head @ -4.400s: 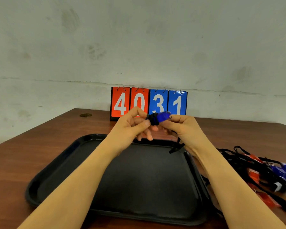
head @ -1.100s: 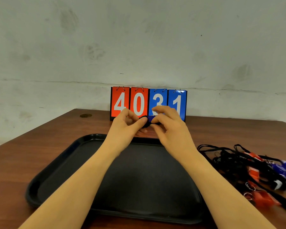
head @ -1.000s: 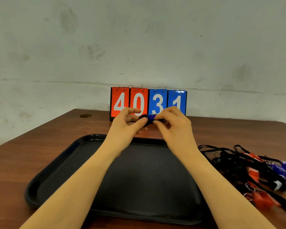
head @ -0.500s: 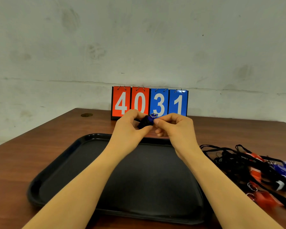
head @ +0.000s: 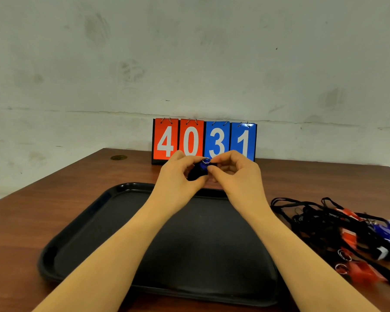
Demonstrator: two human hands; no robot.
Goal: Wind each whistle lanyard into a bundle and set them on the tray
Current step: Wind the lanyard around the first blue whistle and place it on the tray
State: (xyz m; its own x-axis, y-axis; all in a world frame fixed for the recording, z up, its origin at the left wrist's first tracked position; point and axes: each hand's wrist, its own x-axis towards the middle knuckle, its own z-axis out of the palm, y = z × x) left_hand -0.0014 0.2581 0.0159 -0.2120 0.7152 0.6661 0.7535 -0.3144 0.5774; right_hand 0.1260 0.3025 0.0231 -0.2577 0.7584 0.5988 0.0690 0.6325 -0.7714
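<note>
1. Blue whistle (head: 198,171), its black cord wound around it, sits pinched between our left hand (head: 178,176) and right hand (head: 236,174), held above the far rim of the black tray (head: 81,230).
2. Both hands curl their fingers around the bundle.
3. Red and blue whistles with tangled cords (head: 347,235) lie on the brown worktop (head: 32,212), right of the tray.
4. Score cards (head: 204,140) read 4031.
</note>
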